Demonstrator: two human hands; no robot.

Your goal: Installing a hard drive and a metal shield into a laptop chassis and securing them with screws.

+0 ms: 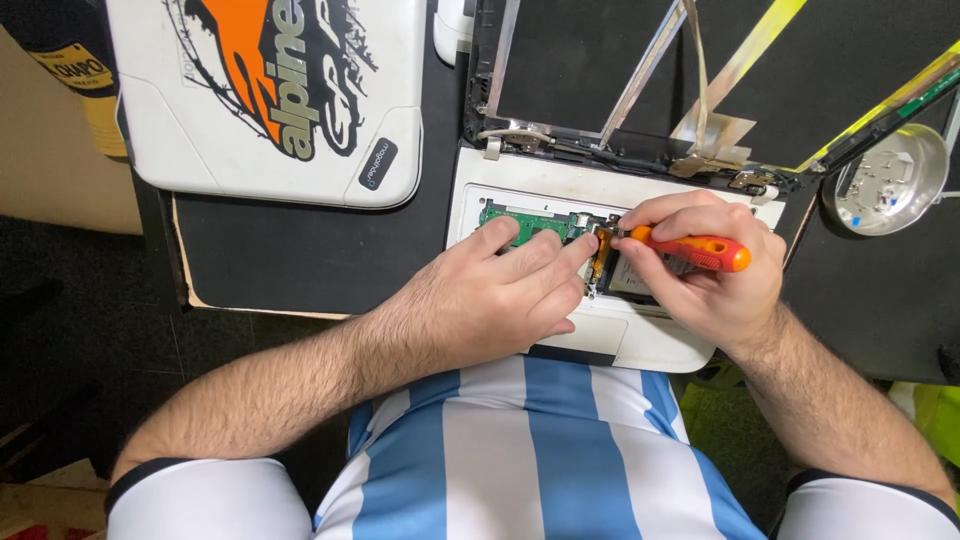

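A small white laptop base [480, 190] lies opened up in front of me, its green circuit board [520, 222] exposed. My right hand [715, 275] grips a screwdriver with an orange-red handle [700, 250], its tip pointing left into the board's middle near an orange ribbon cable [600, 255]. My left hand [490, 295] rests on the base, index and middle fingers stretched out and pressing on the board beside the screwdriver tip. The laptop's stripped screen lid [580, 60] stands open behind, with loose flat cables.
A white laptop shell with orange and black graphics [270, 90] lies at the upper left on a black mat [300, 250]. A round metal dish [895, 180] holding small parts sits at the right. The desk edge is close to my striped shirt.
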